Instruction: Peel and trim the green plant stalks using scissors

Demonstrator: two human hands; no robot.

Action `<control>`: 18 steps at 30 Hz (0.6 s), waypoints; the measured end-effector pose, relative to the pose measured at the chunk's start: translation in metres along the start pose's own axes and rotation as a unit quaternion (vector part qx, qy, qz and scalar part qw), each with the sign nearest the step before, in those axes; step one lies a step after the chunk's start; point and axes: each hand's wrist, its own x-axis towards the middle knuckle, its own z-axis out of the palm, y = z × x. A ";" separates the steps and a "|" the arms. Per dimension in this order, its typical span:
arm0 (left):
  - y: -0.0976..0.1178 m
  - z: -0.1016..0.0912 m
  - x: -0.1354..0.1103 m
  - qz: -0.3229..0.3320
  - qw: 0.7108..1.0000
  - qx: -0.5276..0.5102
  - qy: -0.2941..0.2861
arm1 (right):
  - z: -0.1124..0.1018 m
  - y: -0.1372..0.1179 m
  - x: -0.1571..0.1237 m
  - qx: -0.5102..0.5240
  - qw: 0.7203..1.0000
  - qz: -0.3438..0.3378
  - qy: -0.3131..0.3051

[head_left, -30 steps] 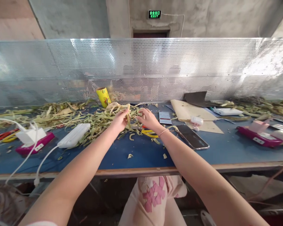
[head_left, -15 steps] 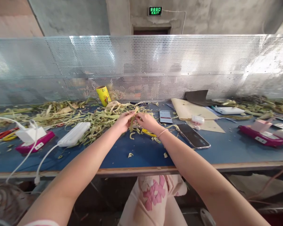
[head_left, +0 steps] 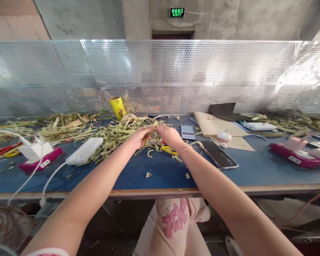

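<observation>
My left hand (head_left: 139, 137) and my right hand (head_left: 170, 135) meet over the blue table (head_left: 162, 174), fingertips pinched together on one green-yellow leaf strip (head_left: 150, 133) held between them. A loose pile of the same dried leaf strips (head_left: 106, 135) spreads to the left and behind my hands. Yellow-handled scissors (head_left: 168, 150) lie on the table just under my right wrist.
A perforated metal screen (head_left: 160, 74) closes the back of the table. A yellow roll (head_left: 117, 107), a white power bank (head_left: 84, 150) with cable, pink scales (head_left: 40, 160) (head_left: 296, 154), a phone (head_left: 219, 154), a card (head_left: 187, 132) and brown cardboard (head_left: 216, 126) lie around.
My hands, apart over the pile a second ago, have come together on a leaf strip and drawn it slightly toward me.
</observation>
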 end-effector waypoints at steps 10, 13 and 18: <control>-0.008 -0.006 0.001 0.033 0.995 0.059 -0.074 | 0.000 0.016 0.013 0.556 0.797 0.191 0.137; -0.013 -0.001 -0.003 0.030 0.984 0.117 -0.131 | -0.008 0.010 0.013 0.676 0.702 0.180 0.132; -0.021 0.006 -0.005 0.030 0.965 0.192 -0.175 | -0.019 -0.004 0.013 0.758 0.621 0.136 0.147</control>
